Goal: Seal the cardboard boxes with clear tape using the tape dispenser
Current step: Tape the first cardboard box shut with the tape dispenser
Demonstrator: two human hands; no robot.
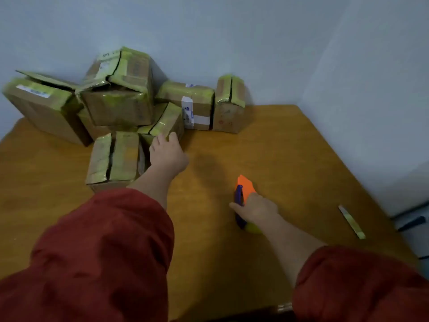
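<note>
- As the left hand [168,154], fingers [173,136] loose, touches the tilted box [167,122], stacked boxes [118,105] beyond may slide.
- Right hand [257,209] fingers clench the tape dispenser [244,188]; it may scrape the tabletop [278,147].

Matt brown cardboard boxes [116,108] are shown, creased and wrapped in glossy yellowish tape [133,77]. The desk [290,147] is made of smooth wood with a soft sheen. The tape dispenser [245,187] is moulded in smooth orange and blue plastic. The sleeves [104,252] are made of matt red cloth, and the wall [232,31] is painted matt.
</note>
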